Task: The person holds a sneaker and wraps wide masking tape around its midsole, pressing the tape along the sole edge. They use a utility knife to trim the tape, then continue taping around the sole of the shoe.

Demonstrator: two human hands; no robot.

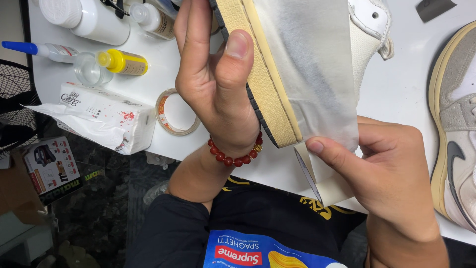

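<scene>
Shoe (277, 64) is held over the table (396, 89), sole edge up, left hand (213, 84) clenched on the sole w/ thumb atop. Right hand (391, 168), just below shoe, grasps the tape roll (322, 181), strip already laid on the upper; best kept taut and pressed flat along the sole line, no wrinkles. Left of shoe: spare tape (176, 113), tissues (106, 116), yellow bottle (121, 61).

— Where does the shoe (277, 64) sit?

— Above the table (396, 94), sole edge toward the camera, between the two hands: left hand (213, 84) on its left side, right hand (391, 168) below and to the right, touching the tape (307, 59) that covers its side.

— And on the table?

— To the left, a tape roll (174, 113), a tissue pack (106, 116) beside it, bottles (99, 30) behind (farther from the person). At the right edge lies a second shoe (456, 134).
</scene>
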